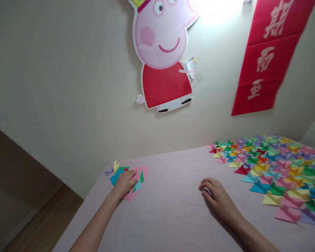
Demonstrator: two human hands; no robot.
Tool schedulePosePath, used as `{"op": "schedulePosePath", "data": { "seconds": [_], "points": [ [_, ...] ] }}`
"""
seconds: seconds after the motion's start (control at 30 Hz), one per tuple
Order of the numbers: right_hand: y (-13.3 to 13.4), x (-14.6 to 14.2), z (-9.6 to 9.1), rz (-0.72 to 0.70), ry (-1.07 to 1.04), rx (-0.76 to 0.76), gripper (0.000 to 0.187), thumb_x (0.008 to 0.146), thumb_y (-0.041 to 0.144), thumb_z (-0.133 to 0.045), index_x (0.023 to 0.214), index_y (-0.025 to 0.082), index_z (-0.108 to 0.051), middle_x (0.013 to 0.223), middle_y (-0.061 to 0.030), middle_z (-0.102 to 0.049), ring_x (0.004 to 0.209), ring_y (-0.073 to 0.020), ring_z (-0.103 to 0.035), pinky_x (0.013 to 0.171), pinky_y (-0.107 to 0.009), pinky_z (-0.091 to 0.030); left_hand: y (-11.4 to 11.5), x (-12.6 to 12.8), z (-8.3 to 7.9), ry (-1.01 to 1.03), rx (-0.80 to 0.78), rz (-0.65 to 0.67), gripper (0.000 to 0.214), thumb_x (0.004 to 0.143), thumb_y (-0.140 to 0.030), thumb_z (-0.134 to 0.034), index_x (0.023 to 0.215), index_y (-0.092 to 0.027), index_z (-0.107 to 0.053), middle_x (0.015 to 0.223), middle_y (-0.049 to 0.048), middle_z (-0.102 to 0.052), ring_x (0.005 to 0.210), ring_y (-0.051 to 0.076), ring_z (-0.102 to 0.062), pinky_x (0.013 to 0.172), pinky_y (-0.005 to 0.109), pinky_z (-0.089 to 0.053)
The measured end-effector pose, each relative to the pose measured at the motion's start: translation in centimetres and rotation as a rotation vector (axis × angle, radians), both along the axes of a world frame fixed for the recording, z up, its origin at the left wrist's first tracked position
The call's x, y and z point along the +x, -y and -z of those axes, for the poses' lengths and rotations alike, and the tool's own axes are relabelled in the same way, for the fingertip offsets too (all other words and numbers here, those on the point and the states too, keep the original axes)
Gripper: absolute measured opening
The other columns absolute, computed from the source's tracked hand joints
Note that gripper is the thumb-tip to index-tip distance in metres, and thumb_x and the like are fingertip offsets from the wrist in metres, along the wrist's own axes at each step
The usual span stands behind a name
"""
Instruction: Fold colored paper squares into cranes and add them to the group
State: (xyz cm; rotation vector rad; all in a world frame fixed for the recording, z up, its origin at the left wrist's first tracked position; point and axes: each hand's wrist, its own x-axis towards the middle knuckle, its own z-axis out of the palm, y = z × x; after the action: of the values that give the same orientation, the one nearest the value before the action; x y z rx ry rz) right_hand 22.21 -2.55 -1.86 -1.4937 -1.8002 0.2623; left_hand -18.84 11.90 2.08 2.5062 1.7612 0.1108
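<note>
My left hand (124,182) lies over a loose pile of coloured paper sheets (144,172) at the table's left end. Its fingers and thumb are apart and touch the top sheets; the palm hides part of the pile. Pink, blue, green and red sheets show around it. Just behind the pile are a small yellow folded paper piece (116,165) and a purple folded piece (109,171). Over the right half of the table, my right hand (217,196) rests with its fingers loosely curled and a gap to the thumb. Nothing is in it.
Many folded paper birds (270,187) in several colours stand in rows on the right side of the pink-covered table (170,206). A wall rises behind, with a cartoon pig cutout (166,84) and a red banner (273,57). The table's left edge drops to a wooden floor (47,217).
</note>
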Motion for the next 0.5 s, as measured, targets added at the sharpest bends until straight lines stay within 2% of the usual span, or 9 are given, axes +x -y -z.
{"op": "schedulePosePath", "data": {
  "seconds": [0.1, 0.23, 0.37, 0.5],
  "points": [
    [0.10, -0.15, -0.33, 0.004, -0.017, -0.029, 0.015, 0.084, 0.022, -0.048, 0.083, 0.023, -0.062, 0.098, -0.0076, -0.066, 0.095, -0.0249, -0.059, 0.088, -0.043, -0.047, -0.08, 0.47, 0.00, 0.000, 0.044, 0.043, 0.030, 0.091, -0.032, -0.049, 0.115, -0.022, -0.064, 0.126, 0.0105, -0.064, 0.116, 0.031, -0.057, 0.097, 0.041, -0.041],
    [0.17, -0.07, -0.35, -0.004, -0.044, -0.042, 0.014, 0.084, 0.020, -0.047, 0.083, 0.023, -0.061, 0.099, -0.0078, -0.064, 0.097, -0.0254, -0.058, 0.089, -0.044, -0.045, -0.17, 0.91, 0.05, -0.007, 0.097, 0.049, 0.032, 0.096, -0.030, -0.039, 0.113, -0.021, -0.065, 0.116, 0.0112, -0.069, 0.109, 0.031, -0.061, 0.093, 0.042, -0.043],
    [0.17, -0.06, -0.41, -0.007, -0.047, -0.045, 0.014, 0.085, 0.020, -0.047, 0.084, 0.023, -0.061, 0.100, -0.0080, -0.064, 0.098, -0.0258, -0.057, 0.090, -0.044, -0.044, -0.64, 0.96, 0.27, 0.000, 0.121, 0.042, 0.034, 0.093, -0.027, -0.044, 0.122, -0.020, -0.061, 0.118, 0.0121, -0.068, 0.109, 0.033, -0.062, 0.092, 0.043, -0.043],
    [0.16, -0.02, -0.38, -0.008, -0.055, -0.044, 0.015, 0.085, 0.023, -0.047, 0.083, 0.024, -0.061, 0.099, -0.0079, -0.065, 0.097, -0.0258, -0.058, 0.088, -0.044, -0.046, -0.88, 0.87, 0.66, 0.023, 0.135, 0.012, 0.033, 0.088, -0.022, -0.051, 0.119, -0.020, -0.063, 0.118, 0.0126, -0.068, 0.109, 0.032, -0.063, 0.094, 0.041, -0.043]
  ]
}}
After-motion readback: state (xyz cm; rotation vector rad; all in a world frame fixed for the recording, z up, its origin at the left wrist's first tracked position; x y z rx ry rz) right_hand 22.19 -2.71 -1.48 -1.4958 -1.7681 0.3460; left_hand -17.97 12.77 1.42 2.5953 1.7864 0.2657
